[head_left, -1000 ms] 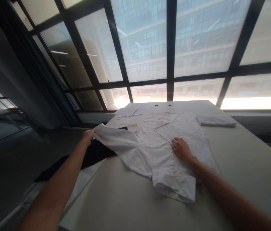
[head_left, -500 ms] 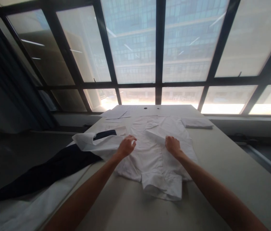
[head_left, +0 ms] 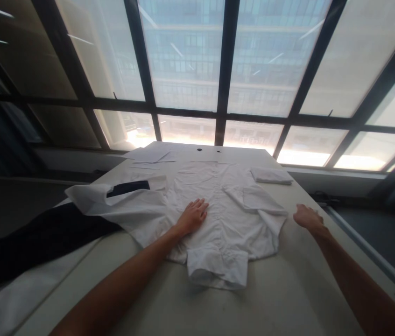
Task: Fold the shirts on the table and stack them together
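Works over a white shirt (head_left: 232,226) spread on a white table (head_left: 271,296), with its collar (head_left: 218,268) nearest the camera, 1 sleeve (head_left: 264,199) folded across the body at right and another sleeve (head_left: 95,198) stretched out to the left. Rests the left hand (head_left: 193,217) palm down on the left part of the shirt's body, with fingers extended and slightly apart. Holds the right hand (head_left: 307,217) just beside the folded sleeve, with fingers curled in; cannot tell whether around any cloth. Faces papers (head_left: 150,156) at far left and a folded white cloth (head_left: 271,176) at far right. Has dark fabric (head_left: 43,238) at left, partly beneath the outstretched sleeve. Looks toward dark-framed windows (head_left: 222,70) beyond
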Demonstrator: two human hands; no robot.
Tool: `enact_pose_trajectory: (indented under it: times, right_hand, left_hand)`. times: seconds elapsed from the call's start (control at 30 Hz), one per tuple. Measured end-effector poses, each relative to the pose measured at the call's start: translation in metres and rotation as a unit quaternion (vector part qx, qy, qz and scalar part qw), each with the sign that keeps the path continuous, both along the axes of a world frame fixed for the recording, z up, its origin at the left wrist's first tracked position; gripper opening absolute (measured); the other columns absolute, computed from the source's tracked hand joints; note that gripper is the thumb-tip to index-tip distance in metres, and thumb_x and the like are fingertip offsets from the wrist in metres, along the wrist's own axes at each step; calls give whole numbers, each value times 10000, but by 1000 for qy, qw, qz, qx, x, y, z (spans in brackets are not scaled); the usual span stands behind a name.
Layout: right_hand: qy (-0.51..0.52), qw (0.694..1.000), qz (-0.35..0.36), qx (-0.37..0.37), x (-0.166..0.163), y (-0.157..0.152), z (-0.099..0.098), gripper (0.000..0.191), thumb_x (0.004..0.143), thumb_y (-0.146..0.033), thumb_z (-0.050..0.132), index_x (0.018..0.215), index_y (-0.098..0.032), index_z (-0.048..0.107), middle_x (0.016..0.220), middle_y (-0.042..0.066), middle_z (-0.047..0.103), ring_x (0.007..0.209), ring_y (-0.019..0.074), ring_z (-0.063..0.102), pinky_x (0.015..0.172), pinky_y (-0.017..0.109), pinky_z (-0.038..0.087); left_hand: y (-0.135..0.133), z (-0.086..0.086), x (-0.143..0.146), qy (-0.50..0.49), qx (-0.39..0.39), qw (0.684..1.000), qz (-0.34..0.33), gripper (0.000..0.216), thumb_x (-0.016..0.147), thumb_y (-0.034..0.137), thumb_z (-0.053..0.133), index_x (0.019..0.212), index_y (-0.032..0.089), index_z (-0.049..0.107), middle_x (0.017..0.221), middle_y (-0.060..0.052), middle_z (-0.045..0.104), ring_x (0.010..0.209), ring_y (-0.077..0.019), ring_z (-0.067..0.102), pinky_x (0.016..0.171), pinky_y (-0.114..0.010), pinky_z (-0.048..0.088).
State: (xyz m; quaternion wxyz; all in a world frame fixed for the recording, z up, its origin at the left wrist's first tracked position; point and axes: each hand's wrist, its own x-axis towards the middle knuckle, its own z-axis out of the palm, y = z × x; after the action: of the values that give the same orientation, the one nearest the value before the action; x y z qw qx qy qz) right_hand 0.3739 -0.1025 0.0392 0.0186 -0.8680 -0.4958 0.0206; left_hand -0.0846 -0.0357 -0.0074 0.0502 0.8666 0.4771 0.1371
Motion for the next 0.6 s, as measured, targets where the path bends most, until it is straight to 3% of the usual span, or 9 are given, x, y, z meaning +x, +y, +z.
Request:
enact_pose_trajectory:
  times: [0.13, 0.2, 0.3, 0.37, 0.47, 0.57, 0.6]
  right_hand:
    - [11, 967, 203, 150, -56, 16, -2, 427, 947, -270, 474, 1321, -107, 600, 1333, 178, 614, 1263, 276, 538, 1089, 363, 369]
    - [42, 952, 258, 158, -102, 29, -3, 462, 960, -366, 503, 1340, -118, 588, 1334, 167, 618, 1274, 266, 529, 1090, 334, 364]
    - [64, 957, 262, 106, -160, 46, -8, 653, 894, -431, 630, 1447, -117, 482, 1346, 183, 610, 1256, 296, 545, 1042, 355, 401]
    - [78, 964, 235, 95, -176, 57, -10, 599, 885, -326, 644, 1438, -152, 494, 1294, 161, 650, 1197, 277, 591, 986, 332, 429]
    - [87, 970, 198, 109, -158, 69, -3, 434, 911, -221, 565, 1341, -172, 584, 1204, 137, 698, 1122, 245, 637, 912, 295, 450]
    - [77, 976, 130, 157, -97, 74, 20, 411, 936, -214, 493, 1334, -166, 587, 1180, 157, 701, 1091, 256, 642, 881, 322, 455]
    - [83, 970, 81, 211, -71, 75, 31, 396, 917, -222, 526, 1302, -190, 615, 1132, 140, 718, 1052, 251, 650, 869, 320, 454]
  left_hand:
    - [0, 2, 2, 12, 6, 1000, 2, 452, 1014, 290, 430, 1449, 198, 509, 1570, -104, 410, 1470, -267, 337, 1205, -473, 261]
    - [0, 3, 2, 18, 7, 1000, 3, 455, 1018, 294, 424, 1453, 192, 507, 1568, -106, 414, 1470, -266, 338, 1205, -471, 264]
    - [1, 3, 0, 25, 7, 1000, 3, 461, 1028, 307, 403, 1464, 191, 497, 1569, -102, 412, 1475, -262, 329, 1207, -470, 261]
    - [1, 4, -1, 28, 7, 1000, 1, 465, 1032, 310, 391, 1469, 190, 491, 1572, -102, 407, 1476, -263, 327, 1206, -474, 262]
    - [2, 4, -2, 31, 8, 999, -3, 471, 1032, 314, 382, 1473, 188, 488, 1575, -102, 401, 1474, -267, 331, 1203, -477, 265]
    - [4, 0, -2, 30, 15, 999, -6, 474, 1030, 318, 380, 1474, 192, 488, 1573, -96, 407, 1474, -263, 331, 1205, -470, 261]
    - [5, -2, -2, 30, 18, 999, -7, 475, 1028, 319, 382, 1475, 197, 488, 1573, -92, 408, 1474, -261, 331, 1205, -468, 261]
